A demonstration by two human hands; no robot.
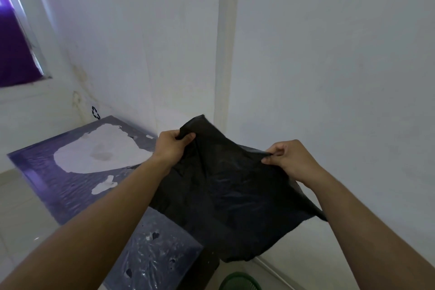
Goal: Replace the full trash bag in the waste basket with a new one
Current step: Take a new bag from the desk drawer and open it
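While both arms reach out in front, the left hand pinches one top edge of a black trash bag, fingers curled tight on the plastic. The right hand pinches the other edge, thumb and fingers closed on it. Between the two hands the bag is spread out in the air and hangs down below them. Under the right hand, low on the floor, a green basket rim peeks out. Left of the left hand lies a shiny plastic sheet.
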